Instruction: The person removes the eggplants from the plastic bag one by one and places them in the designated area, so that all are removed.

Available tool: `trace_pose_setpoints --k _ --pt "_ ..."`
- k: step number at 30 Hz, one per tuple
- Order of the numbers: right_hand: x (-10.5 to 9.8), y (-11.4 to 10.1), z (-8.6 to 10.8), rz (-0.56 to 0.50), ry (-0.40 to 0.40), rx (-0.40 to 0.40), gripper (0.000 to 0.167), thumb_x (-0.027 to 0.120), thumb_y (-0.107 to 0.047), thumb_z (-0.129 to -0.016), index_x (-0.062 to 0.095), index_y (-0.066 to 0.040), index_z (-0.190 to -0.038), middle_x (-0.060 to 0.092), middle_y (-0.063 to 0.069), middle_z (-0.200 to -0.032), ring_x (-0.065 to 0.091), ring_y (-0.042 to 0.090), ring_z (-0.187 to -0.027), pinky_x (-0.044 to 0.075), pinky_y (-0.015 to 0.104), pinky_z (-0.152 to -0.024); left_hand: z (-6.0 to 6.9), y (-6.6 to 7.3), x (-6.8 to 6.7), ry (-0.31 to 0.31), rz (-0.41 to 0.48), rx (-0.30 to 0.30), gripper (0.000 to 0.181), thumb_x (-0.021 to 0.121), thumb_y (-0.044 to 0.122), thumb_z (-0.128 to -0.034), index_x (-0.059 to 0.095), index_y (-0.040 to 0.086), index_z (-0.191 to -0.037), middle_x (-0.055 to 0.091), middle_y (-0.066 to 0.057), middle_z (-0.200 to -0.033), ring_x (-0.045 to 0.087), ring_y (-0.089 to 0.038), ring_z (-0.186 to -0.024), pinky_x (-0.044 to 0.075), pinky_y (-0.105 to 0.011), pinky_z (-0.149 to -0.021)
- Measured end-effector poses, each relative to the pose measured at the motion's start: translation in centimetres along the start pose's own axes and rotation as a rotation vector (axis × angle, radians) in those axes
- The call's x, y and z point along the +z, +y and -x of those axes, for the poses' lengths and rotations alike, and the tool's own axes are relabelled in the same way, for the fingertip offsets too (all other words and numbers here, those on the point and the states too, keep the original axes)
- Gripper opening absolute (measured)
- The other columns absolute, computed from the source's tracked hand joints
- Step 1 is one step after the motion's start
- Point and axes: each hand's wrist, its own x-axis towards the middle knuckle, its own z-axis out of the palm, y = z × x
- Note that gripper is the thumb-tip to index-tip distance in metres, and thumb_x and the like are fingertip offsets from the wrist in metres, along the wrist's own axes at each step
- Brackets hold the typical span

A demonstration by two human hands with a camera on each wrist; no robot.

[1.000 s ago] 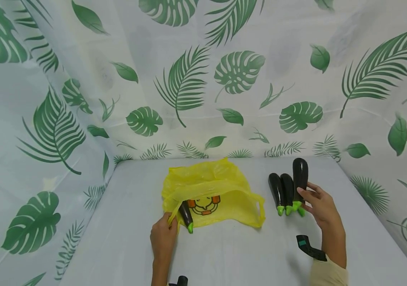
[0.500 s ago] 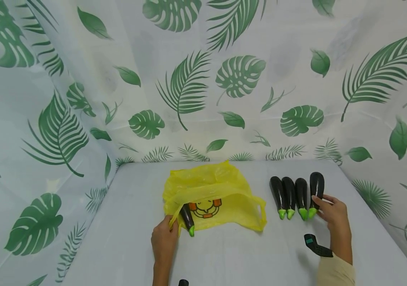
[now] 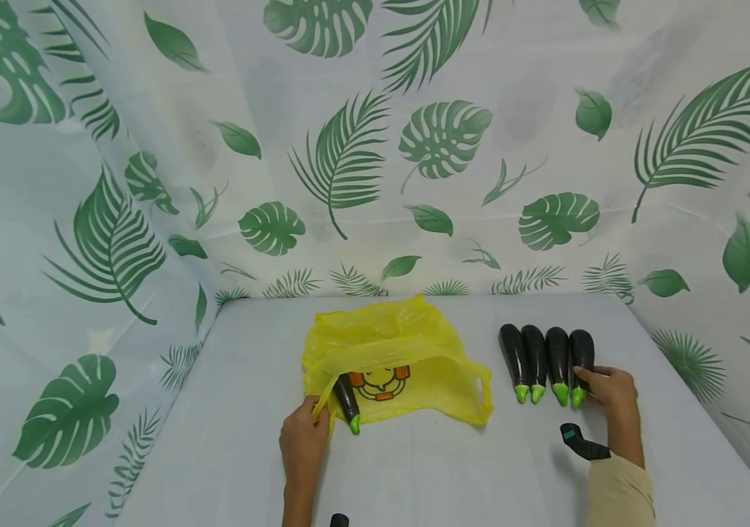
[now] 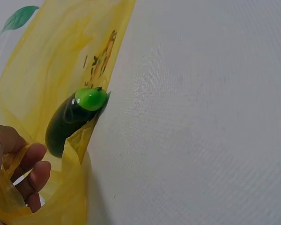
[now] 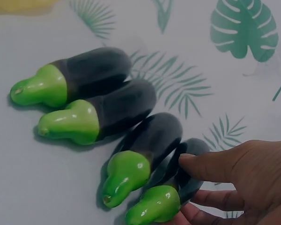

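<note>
A yellow plastic bag (image 3: pixel 384 326) lies flat, its mouth facing me. My left hand (image 3: pixel 304 439) grips its left handle; in the left wrist view the fingers curl through the yellow film. One eggplant (image 3: pixel 347 399) pokes out of the bag's mouth, green stem end toward me, its far part hidden by the film. On the right, several glossy dark eggplants (image 3: pixel 534 355) lie side by side in a row, green ends toward me. My right hand (image 3: pixel 615 394) holds the rightmost eggplant (image 3: pixel 582 350) between thumb and fingers; it lies close beside its neighbour (image 5: pixel 147 145).
A white table (image 3: pixel 440 468) carries everything. Behind it and to the left hang white sheets with green leaf prints (image 3: pixel 443 139). The bag's loose right handle (image 3: pixel 485 395) lies between the bag body and the eggplant row. A black wrist device (image 3: pixel 582 441) sits on my right forearm.
My right hand has brought the rightmost eggplant down from above the row and then slid it left against the others. The left hand and bag stay as they were.
</note>
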Motion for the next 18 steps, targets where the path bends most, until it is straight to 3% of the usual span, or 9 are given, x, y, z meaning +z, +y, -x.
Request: trace_pose_setpoints --k 5,8,12,16,18 --pt "0.49 0.11 -0.01 -0.002 0.003 0.014 0.071 0.059 -0.032 -0.093 0.036 0.015 -0.141 0.038 0.035 -0.14 0.045 0.043 -0.12 0.05 0.024 -0.064 0.11 -0.15 0.0 0.022 0.009 0.032 0.012 0.069 0.013 -0.0869 0.072 0.006 -0.095 0.07 -0.003 -0.073 0.049 -0.009 -0.058 0.048 -0.028 -0.056" --pt "0.68 0.14 -0.03 0.019 0.003 0.008 0.072 0.058 -0.034 -0.094 0.035 0.014 -0.142 0.036 0.035 -0.143 0.044 0.043 -0.121 0.053 0.035 -0.078 0.1 -0.19 -0.01 0.028 0.008 0.034 0.012 0.069 0.013 -0.0868 0.072 0.005 -0.096 0.069 -0.004 -0.073 0.049 -0.01 -0.058 0.047 -0.029 -0.056" --pt "0.78 0.27 -0.09 0.05 0.003 -0.006 0.075 0.057 -0.039 -0.094 0.034 0.014 -0.142 0.034 0.036 -0.144 0.042 0.045 -0.123 0.048 0.047 -0.094 0.08 -0.2 -0.01 0.023 0.01 0.025 0.013 0.069 0.013 -0.0868 0.072 0.005 -0.097 0.07 -0.005 -0.075 0.049 -0.011 -0.059 0.045 -0.028 -0.056" --pt "0.83 0.45 0.04 0.057 0.009 -0.012 0.078 0.056 -0.043 -0.094 0.034 0.014 -0.143 0.031 0.038 -0.145 0.042 0.046 -0.123 0.046 0.047 -0.094 0.09 -0.27 0.02 0.019 0.008 0.018 0.013 0.069 0.013 -0.0868 0.072 0.005 -0.097 0.07 -0.005 -0.075 0.048 -0.011 -0.059 0.044 -0.027 -0.056" --pt "0.9 0.58 0.14 0.052 0.019 -0.013 0.078 0.056 -0.043 -0.094 0.035 0.014 -0.142 0.032 0.039 -0.145 0.044 0.046 -0.122 0.05 0.04 -0.086 0.13 -0.26 0.01 0.019 0.011 0.017 0.013 0.069 0.013 -0.0868 0.072 0.005 -0.097 0.07 -0.005 -0.075 0.048 -0.011 -0.059 0.045 -0.027 -0.056"
